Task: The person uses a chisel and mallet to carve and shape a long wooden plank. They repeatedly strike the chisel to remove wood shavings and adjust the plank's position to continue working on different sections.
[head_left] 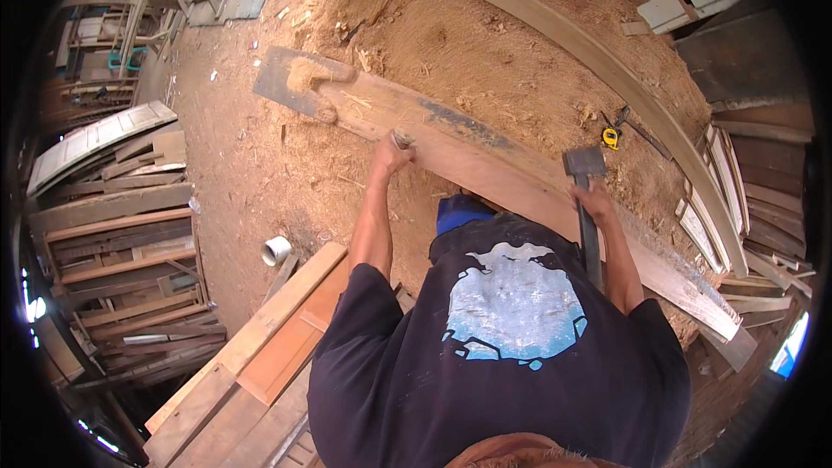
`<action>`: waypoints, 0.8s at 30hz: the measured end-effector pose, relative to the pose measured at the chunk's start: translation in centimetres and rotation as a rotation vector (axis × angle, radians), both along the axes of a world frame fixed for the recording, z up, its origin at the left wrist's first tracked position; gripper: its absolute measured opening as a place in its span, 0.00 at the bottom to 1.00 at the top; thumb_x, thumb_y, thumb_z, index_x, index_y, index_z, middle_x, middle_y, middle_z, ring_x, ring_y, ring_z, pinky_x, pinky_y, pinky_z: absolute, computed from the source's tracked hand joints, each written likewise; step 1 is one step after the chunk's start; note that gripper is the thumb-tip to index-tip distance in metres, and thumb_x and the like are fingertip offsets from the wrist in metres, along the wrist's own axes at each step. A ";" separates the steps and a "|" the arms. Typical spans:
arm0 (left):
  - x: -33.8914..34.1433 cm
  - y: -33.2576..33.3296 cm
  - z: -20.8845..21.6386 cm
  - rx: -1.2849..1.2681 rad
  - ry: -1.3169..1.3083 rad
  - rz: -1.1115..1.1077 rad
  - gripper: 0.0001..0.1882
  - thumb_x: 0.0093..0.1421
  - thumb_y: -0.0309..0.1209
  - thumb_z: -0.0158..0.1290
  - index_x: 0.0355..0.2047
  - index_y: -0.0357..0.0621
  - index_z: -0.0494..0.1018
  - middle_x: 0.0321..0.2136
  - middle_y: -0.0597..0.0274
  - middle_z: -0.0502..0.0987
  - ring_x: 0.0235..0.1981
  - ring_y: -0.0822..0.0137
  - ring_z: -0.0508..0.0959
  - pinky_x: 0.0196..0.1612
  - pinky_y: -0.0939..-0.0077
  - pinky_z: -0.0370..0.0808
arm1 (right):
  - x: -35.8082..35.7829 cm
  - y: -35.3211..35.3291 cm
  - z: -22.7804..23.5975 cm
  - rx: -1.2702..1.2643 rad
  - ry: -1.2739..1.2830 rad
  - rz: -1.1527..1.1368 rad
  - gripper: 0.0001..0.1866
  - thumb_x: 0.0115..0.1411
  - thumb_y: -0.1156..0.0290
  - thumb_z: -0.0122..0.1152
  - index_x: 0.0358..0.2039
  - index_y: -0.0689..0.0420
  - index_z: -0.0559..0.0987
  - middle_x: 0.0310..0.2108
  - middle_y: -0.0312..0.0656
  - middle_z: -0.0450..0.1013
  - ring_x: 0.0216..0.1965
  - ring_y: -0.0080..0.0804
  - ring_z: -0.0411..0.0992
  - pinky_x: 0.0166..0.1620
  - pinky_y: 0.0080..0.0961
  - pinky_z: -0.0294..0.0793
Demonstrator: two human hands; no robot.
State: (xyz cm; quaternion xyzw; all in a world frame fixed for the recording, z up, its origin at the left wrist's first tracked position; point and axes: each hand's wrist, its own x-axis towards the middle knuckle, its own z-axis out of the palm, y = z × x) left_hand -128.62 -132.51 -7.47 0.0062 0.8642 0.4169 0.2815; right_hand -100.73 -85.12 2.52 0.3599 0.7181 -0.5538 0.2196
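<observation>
A long wooden board [485,160] lies slantwise in front of me, its far left end notched and strewn with shavings. My left hand [395,154] is closed at the board's near edge; a small greyish end shows at the top of the fist, too little to name. My right hand [594,197] grips a dark mallet [584,161] with a block-shaped head, held over the board's right half. The mallet's handle runs back toward my body beside the forearm. Wood shavings and dark stains mark the board's top face.
A yellow tape measure [611,138] and a dark long tool [646,134] lie beyond the board. A long curved-looking plank [589,56] is at the right. Stacked timber [130,208] fills the left. A white cup-like container [276,250] and a panelled wooden piece [286,347] lie near left.
</observation>
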 end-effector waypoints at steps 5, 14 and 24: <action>-2.5 6.4 18.4 0.108 0.246 0.214 0.15 0.53 0.30 0.69 0.37 0.39 0.77 0.31 0.61 0.83 0.32 0.69 0.82 0.37 0.71 0.78 | -14.9 -5.8 13.2 -0.093 0.426 0.053 0.18 0.58 0.57 0.67 0.33 0.60 0.76 0.23 0.36 0.73 0.25 0.24 0.74 0.30 0.25 0.72; -5.6 10.7 15.3 0.712 0.425 0.404 0.10 0.59 0.27 0.68 0.31 0.42 0.74 0.24 0.70 0.78 0.25 0.77 0.76 0.29 0.81 0.73 | -24.3 -13.5 20.9 -0.289 0.538 0.272 0.23 0.57 0.60 0.70 0.44 0.63 0.74 0.26 0.35 0.72 0.26 0.21 0.71 0.30 0.21 0.72; -5.2 11.7 14.8 0.516 0.553 0.456 0.12 0.58 0.25 0.66 0.28 0.44 0.71 0.22 0.77 0.72 0.24 0.82 0.69 0.27 0.83 0.68 | -27.0 -13.3 23.2 -0.262 0.811 0.179 0.20 0.58 0.61 0.73 0.42 0.61 0.76 0.30 0.31 0.71 0.30 0.18 0.68 0.33 0.19 0.69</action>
